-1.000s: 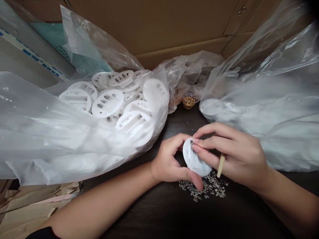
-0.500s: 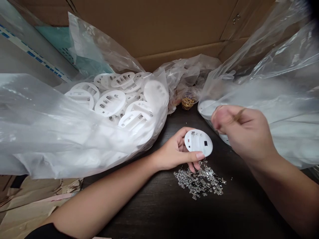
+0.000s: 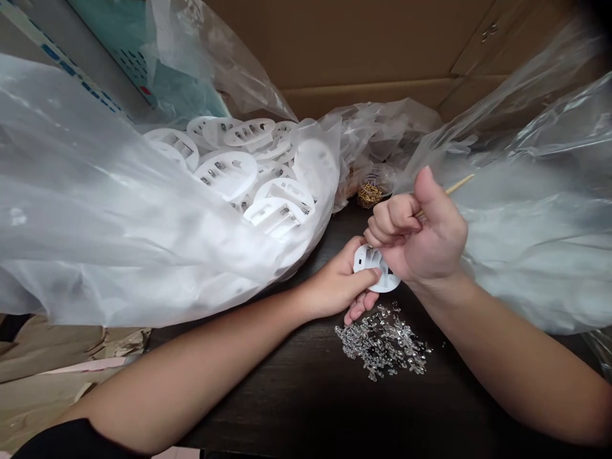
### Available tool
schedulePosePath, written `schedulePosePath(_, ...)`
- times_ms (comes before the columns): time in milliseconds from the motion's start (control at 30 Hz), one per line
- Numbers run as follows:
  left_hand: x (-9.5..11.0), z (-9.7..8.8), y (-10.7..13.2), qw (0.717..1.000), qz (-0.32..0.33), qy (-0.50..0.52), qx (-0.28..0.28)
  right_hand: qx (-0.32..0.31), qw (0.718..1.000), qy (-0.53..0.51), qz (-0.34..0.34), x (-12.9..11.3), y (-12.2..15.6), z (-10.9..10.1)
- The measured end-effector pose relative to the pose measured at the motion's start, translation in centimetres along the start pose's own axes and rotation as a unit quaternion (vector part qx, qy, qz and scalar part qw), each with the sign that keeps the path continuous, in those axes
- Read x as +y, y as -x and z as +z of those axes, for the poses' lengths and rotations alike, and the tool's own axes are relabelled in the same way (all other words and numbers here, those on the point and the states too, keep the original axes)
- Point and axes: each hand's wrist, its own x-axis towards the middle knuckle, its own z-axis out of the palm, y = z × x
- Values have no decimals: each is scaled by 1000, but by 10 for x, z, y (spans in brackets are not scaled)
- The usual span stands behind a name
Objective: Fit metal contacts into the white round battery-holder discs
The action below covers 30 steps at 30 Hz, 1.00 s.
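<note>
My left hand [image 3: 351, 280] grips a round white plastic battery case [image 3: 382, 280], thumb on its face and fingers underneath. The case has moulded battery slots and a small dark rectangular opening. Over its upper right part, my right hand [image 3: 418, 233] is curled around a thin wooden stick [image 3: 459, 184], whose end sticks out past the thumb. The stick's other end is hidden by the hand, and I cannot tell whether it touches the case. Just below my left hand lies a pile of small silver metal contacts [image 3: 387, 344] on the dark table [image 3: 287, 395].
A clear plastic bag [image 3: 157, 242] full of similar white cases [image 3: 227, 175] fills the left. Another plastic bag [image 3: 535, 248] stands at right. Between them sits a clear cup of gold-coloured small parts [image 3: 370, 193]. A cardboard wall [image 3: 363, 44] closes the back.
My right hand has moved left, over the case, and turned so the stick shows. My left thumb has shifted further onto the case. The view has shifted slightly.
</note>
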Motion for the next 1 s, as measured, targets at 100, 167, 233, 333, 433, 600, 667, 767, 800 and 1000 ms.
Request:
schedulePosePath(100, 0, 1, 1, 1000, 2, -11, 9, 17, 1000, -18, 9, 4, 1, 3)
schedulePosePath(167, -1, 1, 1, 1000, 1, -14, 11, 29, 999, -18, 13, 6, 1, 4)
schedulePosePath(233, -1, 1, 0, 1000, -1, -16, 12, 43, 999, -16, 11, 7, 1, 4)
schedulePosePath(333, -2, 0, 0, 1000, 2, -20, 13, 64, 998, -16, 9, 9, 2, 4)
schedulePosePath(433, -4, 0, 0, 999, 1, -29, 19, 84, 996, -15, 13, 14, 1, 3)
schedulePosePath(600, -4, -1, 0, 999, -7, -42, 29, 98, 995, -15, 29, 20, 0, 2)
schedulePosePath(667, -4, -1, 0, 999, -11, -42, 26, 87, 995, -23, 34, 20, 0, 0)
schedulePosePath(767, -4, -1, 0, 998, -12, -43, 32, 66, 995, -65, 26, 16, 2, -4)
schedulePosePath(800, -4, -1, 0, 998, -14, -45, 35, 61, 995, -83, 19, 14, 2, -6)
schedulePosePath(1000, -4, 0, 0, 996, -21, -71, 39, 51, 993, -103, 7, 12, 5, -8)
